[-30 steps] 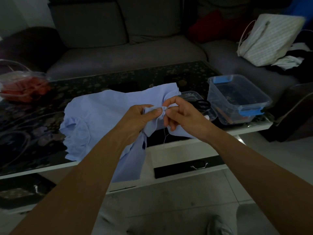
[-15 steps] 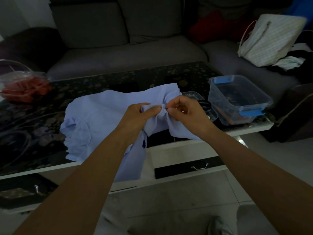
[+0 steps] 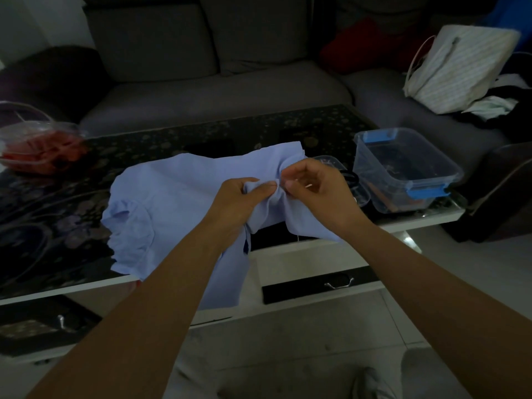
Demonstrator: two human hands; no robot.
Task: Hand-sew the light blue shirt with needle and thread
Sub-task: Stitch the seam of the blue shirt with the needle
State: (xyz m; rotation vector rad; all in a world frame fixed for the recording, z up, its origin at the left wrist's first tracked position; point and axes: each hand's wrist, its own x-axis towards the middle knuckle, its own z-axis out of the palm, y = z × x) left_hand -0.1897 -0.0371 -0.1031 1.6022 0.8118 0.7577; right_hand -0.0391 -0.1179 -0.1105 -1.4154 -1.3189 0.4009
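Right hand (image 3: 316,194) shifted slightly, pinching shirt (image 3: 172,203) edge beside left hand (image 3: 239,203).

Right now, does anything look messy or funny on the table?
Nothing spilled or broken. The light blue shirt is scrunched where the left hand and right hand pinch it, and one part dangles off the table.

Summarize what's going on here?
A person is hand-sewing. The left hand grips a bunched fold of the light blue shirt, and the right hand pinches the same fold right beside it. The needle is too small to make out. The rest of the shirt lies on the dark table, partly hanging over its front edge.
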